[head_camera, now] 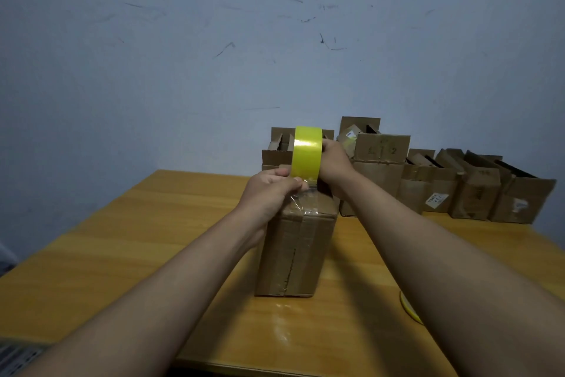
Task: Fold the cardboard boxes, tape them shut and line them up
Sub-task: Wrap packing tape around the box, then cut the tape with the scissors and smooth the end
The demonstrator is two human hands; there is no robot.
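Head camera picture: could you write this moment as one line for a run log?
stage: taping box | left hand: pinches tape end on box top | right hand: grips yellow tape roll | open boxes along wall

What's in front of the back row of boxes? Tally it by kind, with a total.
Box: 1
Tape rolls: 2, one held upright, one lying flat at right
Total: 3

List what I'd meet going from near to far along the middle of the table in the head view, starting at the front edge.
Bare wooden table → the cardboard box standing on it → the left hand pinching the clear tape end at the box top → the yellow tape roll gripped by the right hand → open boxes by the wall.
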